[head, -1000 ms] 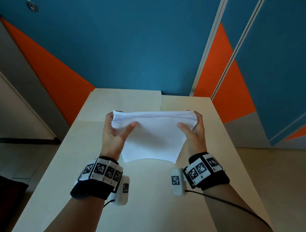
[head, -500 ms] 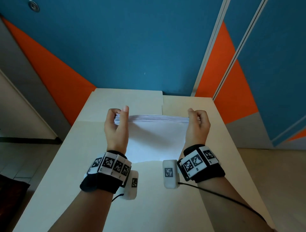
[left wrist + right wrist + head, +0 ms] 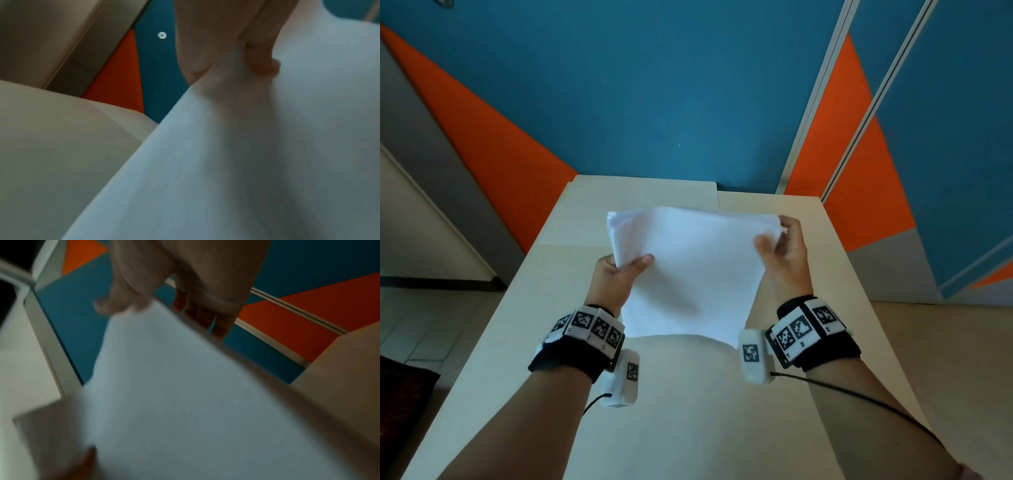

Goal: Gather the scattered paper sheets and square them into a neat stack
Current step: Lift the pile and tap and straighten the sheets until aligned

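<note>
- Your wrist bands (image 3: 592,325) carry black-and-white square markers; no readable words.
- Squaring is under way, I judge: your left hand (image 3: 616,277) pinches the paper stack (image 3: 688,270) and your right hand (image 3: 786,248) curls round its far corner, above the table (image 3: 688,411).
- Next, probably tap an edge down level; the top corners look fanned.

white paper sheets (image 3: 688,274), beige table (image 3: 688,411), teal-and-orange wall (image 3: 619,102)
</note>
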A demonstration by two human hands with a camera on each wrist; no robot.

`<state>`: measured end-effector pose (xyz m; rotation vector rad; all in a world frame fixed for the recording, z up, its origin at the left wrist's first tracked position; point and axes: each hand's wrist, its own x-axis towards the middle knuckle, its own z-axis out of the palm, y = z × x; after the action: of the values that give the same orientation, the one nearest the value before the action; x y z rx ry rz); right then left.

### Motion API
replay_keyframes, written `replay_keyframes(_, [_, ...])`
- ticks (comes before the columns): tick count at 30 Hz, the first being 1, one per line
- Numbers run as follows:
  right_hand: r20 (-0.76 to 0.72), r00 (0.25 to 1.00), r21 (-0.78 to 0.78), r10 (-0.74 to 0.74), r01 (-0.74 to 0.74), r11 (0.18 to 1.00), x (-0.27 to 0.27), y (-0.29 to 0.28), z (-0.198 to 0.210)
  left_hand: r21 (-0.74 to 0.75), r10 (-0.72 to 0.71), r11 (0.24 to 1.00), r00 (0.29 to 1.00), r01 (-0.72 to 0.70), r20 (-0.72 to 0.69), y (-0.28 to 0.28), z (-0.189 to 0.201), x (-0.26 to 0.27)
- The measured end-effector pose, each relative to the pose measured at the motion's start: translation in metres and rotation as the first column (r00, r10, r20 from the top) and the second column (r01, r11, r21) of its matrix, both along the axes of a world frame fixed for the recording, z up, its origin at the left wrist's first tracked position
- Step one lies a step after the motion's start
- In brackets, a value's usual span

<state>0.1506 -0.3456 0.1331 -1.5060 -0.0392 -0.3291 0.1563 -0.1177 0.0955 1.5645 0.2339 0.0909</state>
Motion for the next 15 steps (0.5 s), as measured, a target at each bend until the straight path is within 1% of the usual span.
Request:
replay_keyframes(2, [-0.143, 0.979, -0.089, 0.144, -0.158, 0.983, -0.004, -0.006, -0.015, -0.063, 0.056, 0.997, 0.998, -0.054, 0.029, 0.004, 0.008, 0.005])
replay_keyframes(4, [-0.304, 0.928, -0.194, 0.216, -0.282, 0.940, -0.010, -0.007, -0.030, -0.136, 0.093, 0.987, 0.995, -0.087, 0.041, 0.008, 0.016, 0.011])
replay_keyframes(5, [-0.360, 0.905, -0.219, 0.227, -0.319, 0.922, -0.013, -0.006, -0.036, -0.155, 0.105, 0.983, 0.993, -0.097, 0.045, 0.011, 0.018, 0.013])
replay_keyframes(7, [-0.403, 0.895, -0.238, 0.190, -0.303, 0.923, -0.015, -0.004, -0.047, -0.162, 0.090, 0.983, 0.995, -0.083, 0.039, 0.013, 0.022, 0.016])
replay_keyframes(10, [-0.374, 0.919, -0.168, 0.124, -0.199, 0.965, -0.012, 0.002, -0.050, -0.168, -0.036, 0.985, 0.999, 0.038, 0.013, 0.022, 0.019, 0.019])
replay_keyframes(13, [-0.365, 0.926, -0.132, 0.096, -0.154, 0.979, -0.005, 0.009, -0.051, -0.191, -0.154, 0.972, 0.986, 0.139, -0.062, 0.030, 0.001, 0.016])
replay_keyframes(15, [-0.381, 0.923, -0.142, 0.061, -0.123, 0.982, 0.000, 0.016, -0.051, -0.179, -0.168, 0.973, 0.977, 0.144, -0.128, 0.032, -0.016, 0.012])
